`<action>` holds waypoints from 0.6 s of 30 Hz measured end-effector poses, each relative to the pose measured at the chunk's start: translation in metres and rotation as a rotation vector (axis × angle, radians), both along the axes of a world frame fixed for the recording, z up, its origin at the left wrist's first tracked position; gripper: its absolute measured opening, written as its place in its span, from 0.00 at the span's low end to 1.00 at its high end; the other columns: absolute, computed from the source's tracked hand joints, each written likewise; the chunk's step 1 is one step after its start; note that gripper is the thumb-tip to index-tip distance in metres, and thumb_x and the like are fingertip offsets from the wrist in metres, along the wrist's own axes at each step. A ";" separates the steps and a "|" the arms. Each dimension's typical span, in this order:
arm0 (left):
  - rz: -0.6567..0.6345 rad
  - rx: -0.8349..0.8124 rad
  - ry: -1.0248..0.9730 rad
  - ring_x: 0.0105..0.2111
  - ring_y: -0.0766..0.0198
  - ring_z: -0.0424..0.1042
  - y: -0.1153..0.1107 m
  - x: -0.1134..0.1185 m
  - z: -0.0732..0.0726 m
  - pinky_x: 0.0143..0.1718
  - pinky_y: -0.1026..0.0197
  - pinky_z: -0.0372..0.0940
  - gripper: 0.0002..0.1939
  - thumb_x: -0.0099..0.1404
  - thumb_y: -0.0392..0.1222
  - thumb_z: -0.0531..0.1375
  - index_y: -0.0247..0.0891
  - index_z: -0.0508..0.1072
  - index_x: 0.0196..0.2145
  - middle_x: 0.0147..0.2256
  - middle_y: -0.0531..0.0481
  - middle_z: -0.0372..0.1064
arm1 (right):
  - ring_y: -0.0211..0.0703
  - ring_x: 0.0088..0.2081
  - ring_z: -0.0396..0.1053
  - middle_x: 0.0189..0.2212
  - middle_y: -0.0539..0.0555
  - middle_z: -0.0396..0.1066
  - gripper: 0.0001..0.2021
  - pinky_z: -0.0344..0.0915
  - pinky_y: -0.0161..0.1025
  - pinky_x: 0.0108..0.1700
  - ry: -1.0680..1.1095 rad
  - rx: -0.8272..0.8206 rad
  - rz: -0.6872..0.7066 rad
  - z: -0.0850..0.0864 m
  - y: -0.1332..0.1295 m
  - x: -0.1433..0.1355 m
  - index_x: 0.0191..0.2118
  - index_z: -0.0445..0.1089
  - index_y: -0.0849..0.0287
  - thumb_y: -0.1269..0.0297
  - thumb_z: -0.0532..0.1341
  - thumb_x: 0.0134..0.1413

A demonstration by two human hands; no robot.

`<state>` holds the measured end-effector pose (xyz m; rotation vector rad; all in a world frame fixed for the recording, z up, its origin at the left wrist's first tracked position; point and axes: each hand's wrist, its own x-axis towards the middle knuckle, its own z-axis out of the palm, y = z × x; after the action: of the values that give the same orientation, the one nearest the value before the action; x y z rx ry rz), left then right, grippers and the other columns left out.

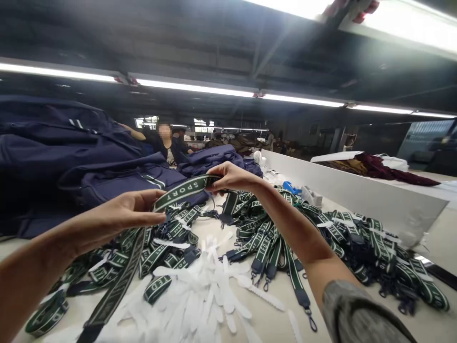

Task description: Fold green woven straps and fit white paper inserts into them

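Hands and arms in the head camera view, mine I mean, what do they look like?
The left hand and right hand are ungloved, with no watch visible. A mottled grey sleeve shows near the right elbow; the visible left forearm is uncovered.

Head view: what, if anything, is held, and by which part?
Green strap lettered SPORT: the right hand pinches it beside that word; the left hand has it between thumb and fingers, grip unclear.

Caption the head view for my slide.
Left hand and right hand hold a green lettered strap amid piled straps and white strips.
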<state>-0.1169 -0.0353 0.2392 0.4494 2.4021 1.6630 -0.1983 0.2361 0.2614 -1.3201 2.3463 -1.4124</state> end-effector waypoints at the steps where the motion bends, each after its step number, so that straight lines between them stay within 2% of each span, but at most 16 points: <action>1: -0.042 -0.005 -0.059 0.34 0.64 0.66 0.001 0.000 -0.001 0.35 0.68 0.62 0.26 0.49 0.47 0.72 0.41 0.75 0.46 0.34 0.52 0.71 | 0.30 0.22 0.65 0.20 0.47 0.70 0.05 0.61 0.27 0.26 0.051 0.025 -0.031 0.001 -0.005 -0.007 0.31 0.74 0.67 0.73 0.67 0.46; 3: -0.066 -0.023 -0.101 0.28 0.67 0.62 0.001 -0.001 -0.001 0.28 0.70 0.60 0.23 0.52 0.51 0.71 0.38 0.77 0.43 0.29 0.52 0.68 | 0.30 0.21 0.64 0.19 0.47 0.69 0.03 0.60 0.27 0.25 0.145 0.061 -0.117 0.007 -0.015 -0.018 0.30 0.74 0.67 0.74 0.66 0.45; 6: 0.000 -0.060 -0.084 0.22 0.71 0.55 -0.005 -0.007 0.004 0.21 0.73 0.53 0.22 0.53 0.55 0.69 0.34 0.78 0.39 0.23 0.54 0.61 | 0.31 0.21 0.64 0.19 0.49 0.71 0.05 0.61 0.28 0.25 0.148 0.044 -0.188 0.019 -0.022 -0.028 0.28 0.75 0.68 0.72 0.68 0.43; 8: 0.037 -0.021 -0.078 0.21 0.71 0.55 -0.014 -0.010 0.014 0.20 0.73 0.53 0.20 0.53 0.54 0.70 0.33 0.78 0.34 0.21 0.53 0.62 | 0.32 0.22 0.66 0.21 0.51 0.73 0.08 0.64 0.29 0.27 0.046 0.026 -0.116 0.025 -0.021 -0.034 0.28 0.75 0.69 0.69 0.70 0.42; 11: 0.118 0.129 -0.014 0.20 0.71 0.59 -0.028 -0.009 0.031 0.19 0.73 0.56 0.16 0.49 0.49 0.72 0.34 0.77 0.29 0.20 0.51 0.64 | 0.32 0.26 0.69 0.25 0.51 0.74 0.12 0.67 0.30 0.32 -0.168 -0.046 0.063 0.027 -0.014 -0.043 0.33 0.76 0.68 0.65 0.72 0.41; 15: 0.171 0.207 0.067 0.19 0.72 0.56 -0.040 0.000 0.049 0.16 0.74 0.53 0.16 0.47 0.47 0.73 0.34 0.75 0.27 0.19 0.52 0.60 | 0.31 0.28 0.69 0.28 0.49 0.73 0.21 0.67 0.29 0.32 -0.385 -0.217 0.233 0.012 -0.010 -0.054 0.42 0.76 0.66 0.68 0.74 0.38; 18: 0.161 0.388 0.135 0.19 0.72 0.54 -0.038 0.010 0.056 0.15 0.73 0.55 0.15 0.49 0.44 0.71 0.34 0.69 0.22 0.19 0.53 0.56 | 0.28 0.25 0.63 0.27 0.46 0.70 0.29 0.63 0.26 0.29 -0.412 -0.331 0.374 -0.006 -0.017 -0.049 0.55 0.70 0.62 0.68 0.73 0.45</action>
<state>-0.1065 -0.0731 0.2951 0.4453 2.2533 2.2525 -0.2469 0.2189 0.2552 -1.2924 1.5645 -1.7815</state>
